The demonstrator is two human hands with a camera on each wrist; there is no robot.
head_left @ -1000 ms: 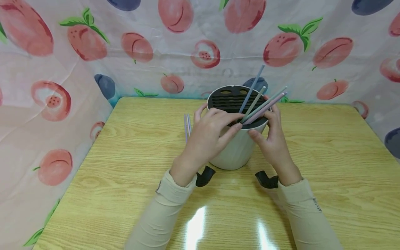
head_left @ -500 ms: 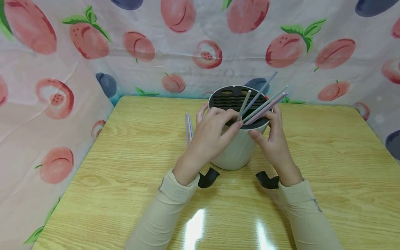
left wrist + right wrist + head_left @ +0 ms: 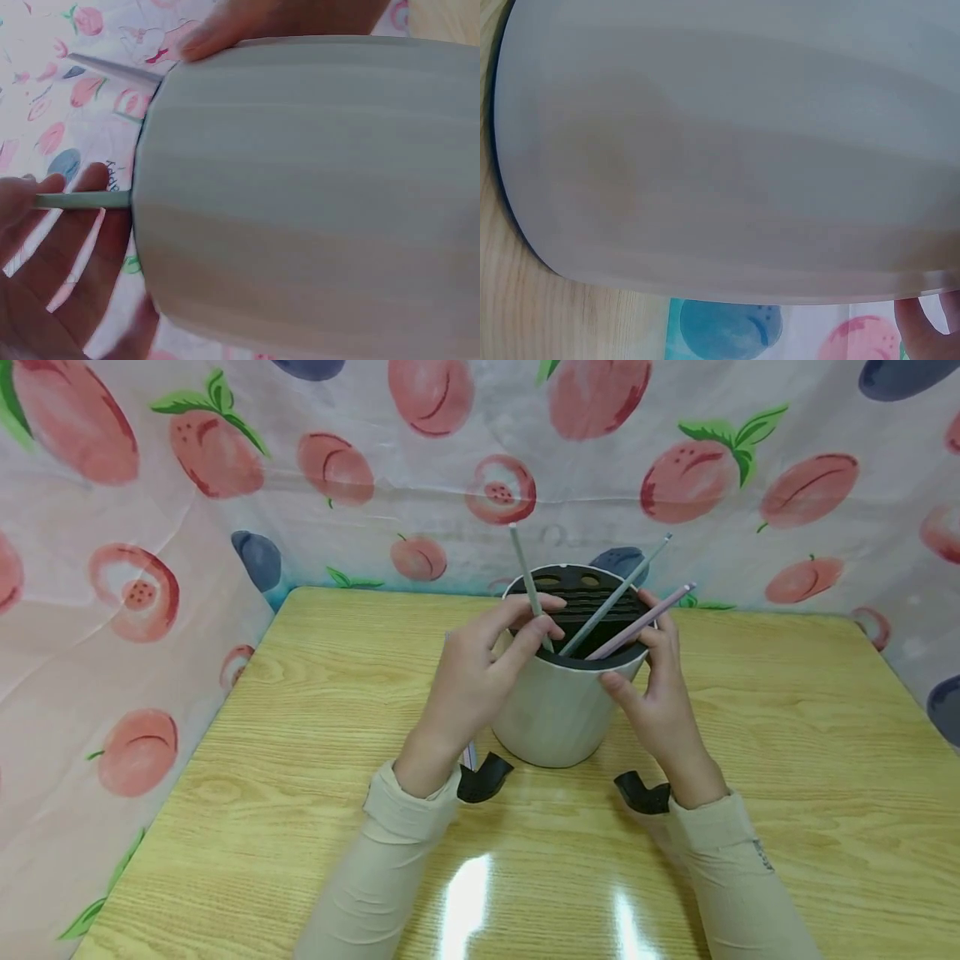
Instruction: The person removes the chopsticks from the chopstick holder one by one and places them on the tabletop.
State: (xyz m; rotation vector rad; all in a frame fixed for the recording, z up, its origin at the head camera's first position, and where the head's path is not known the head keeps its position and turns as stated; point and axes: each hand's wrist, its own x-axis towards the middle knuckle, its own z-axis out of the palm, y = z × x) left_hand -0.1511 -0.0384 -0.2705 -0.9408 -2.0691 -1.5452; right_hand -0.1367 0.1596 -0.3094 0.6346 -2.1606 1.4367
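Wore beige sleeves (image 3: 720,852) nearest the camera, with a curved black piece (image 3: 486,779) at the inner side of each wrist. Glimpsed part of some loose straws (image 3: 469,757), purplish and white, on the wood-grain table (image 3: 300,743) beside the left wrist, mostly covered by that hand and arm. Pinched a pale green straw (image 3: 522,560) between thumb and fingers of the left hand (image 3: 472,672), closed down to the thin shaft, with the other fingers spread apart in the left wrist view. Held this straw nearly upright, tipped slightly left, with its lower end at the front left of the opening of a white container (image 3: 558,718). Gripped the container's right side with the right hand (image 3: 654,681), spread wide around the rim, with thumb against the near wall and fingers bent round the right side. Had a pink straw (image 3: 641,622) leaning right in the same opening, and a bluish-green straw (image 3: 618,596) leaning likewise between pink and green; perhaps had another lined up behind that one. Showed a black slotted top (image 3: 570,580) behind, with two holes towards the back. Faced a pale fruit-printed cloth (image 3: 420,468) beyond the table's far edge.
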